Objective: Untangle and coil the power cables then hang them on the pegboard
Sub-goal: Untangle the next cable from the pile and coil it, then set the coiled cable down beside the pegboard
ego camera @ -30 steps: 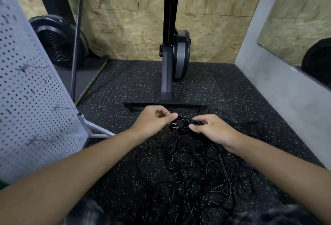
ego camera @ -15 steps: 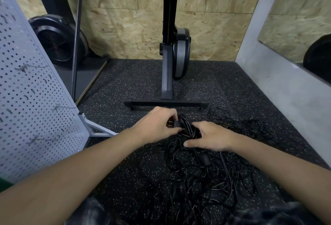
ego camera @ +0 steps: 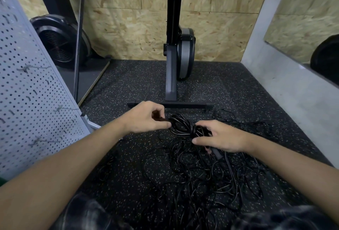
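A tangle of thin black power cables lies spread on the speckled rubber floor in front of me. A tighter black bundle of cable is lifted between my hands. My left hand pinches the bundle's left end with curled fingers. My right hand grips its right side, thumb underneath, and a black plug sticks out below the palm. The grey pegboard leans at the left with several wire hooks on it.
A black upright machine stand with a crossbar foot sits just beyond my hands. A round black fan housing stands at the back left. OSB panels form the back wall, and a grey concrete ledge runs along the right.
My hands dipped toward the pile half a second ago and have come back up with the bundle. They are now a little farther apart, the right hand lower and nearer to me.
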Demonstrator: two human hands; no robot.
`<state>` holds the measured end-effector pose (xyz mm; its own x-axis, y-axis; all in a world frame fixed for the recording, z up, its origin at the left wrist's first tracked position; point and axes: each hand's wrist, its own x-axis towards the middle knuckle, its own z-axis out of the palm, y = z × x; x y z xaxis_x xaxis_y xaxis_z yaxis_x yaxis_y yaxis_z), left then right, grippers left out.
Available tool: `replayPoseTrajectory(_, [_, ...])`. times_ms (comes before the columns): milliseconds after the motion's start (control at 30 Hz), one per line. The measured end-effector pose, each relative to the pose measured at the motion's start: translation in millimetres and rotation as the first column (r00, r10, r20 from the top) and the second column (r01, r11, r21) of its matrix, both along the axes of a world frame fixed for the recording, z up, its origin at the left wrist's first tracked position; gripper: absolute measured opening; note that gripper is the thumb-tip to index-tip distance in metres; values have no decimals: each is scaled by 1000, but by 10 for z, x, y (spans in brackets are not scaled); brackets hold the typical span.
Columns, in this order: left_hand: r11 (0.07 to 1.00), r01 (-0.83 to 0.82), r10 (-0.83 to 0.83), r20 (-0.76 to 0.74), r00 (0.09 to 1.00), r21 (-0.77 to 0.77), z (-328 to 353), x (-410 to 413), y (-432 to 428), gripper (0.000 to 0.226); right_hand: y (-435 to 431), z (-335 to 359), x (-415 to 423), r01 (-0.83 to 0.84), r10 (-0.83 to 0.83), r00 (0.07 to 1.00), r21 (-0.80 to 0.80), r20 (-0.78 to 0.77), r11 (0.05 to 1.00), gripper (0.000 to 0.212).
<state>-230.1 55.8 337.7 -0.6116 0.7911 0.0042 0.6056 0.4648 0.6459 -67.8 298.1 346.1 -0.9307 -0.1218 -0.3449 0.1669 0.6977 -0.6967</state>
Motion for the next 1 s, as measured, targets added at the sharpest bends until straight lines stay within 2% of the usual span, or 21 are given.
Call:
replayPoseTrajectory(67, [998, 19, -20, -27, 999, -66, -19, 54, 20, 35, 18, -91, -10, 18, -16, 999, 74, -34, 997, 76])
replayPoseTrajectory(133, [990, 30, -33, -22, 999, -140, -50, 84, 34, 49, 108, -229, -60, 28, -22, 999, 142, -46, 989, 89])
replayPoseTrajectory(233, [993, 25, -27, -20, 999, -113, -82, 82, 33, 58, 103, -314, -110, 5, 4, 999, 196, -42, 981, 66])
replayPoseTrajectory(300, [995, 68, -68, 1, 998, -69, -46, 97, 51, 51, 46, -328, -120, -37, 53, 996, 221, -68, 974, 50])
replayPoseTrajectory(433, [979, 172, -166, 61, 984, -106, -16, 105, 70, 27, -36, -283, -217, -27, 55, 991, 215, -125, 976, 45])
replayPoseTrajectory(733, [926, 84, -99, -22, 995, -367, -198, -140, -164, 29, -357, -494, -695, -42, 95, 985, 333, -146, 942, 66])
replayPoseTrajectory(867, [883, 19, -26, -9, 1000, -469, -380, -330, -483, 27, -473, -598, -905, -92, 117, 992, 358, -49, 929, 87])
replayPoseTrajectory(1000, [861, -74, 94, 15, 995, -503, -546, -498, -855, 21, -625, -712, -1065, -201, 190, 979, 430, 70, 880, 90])
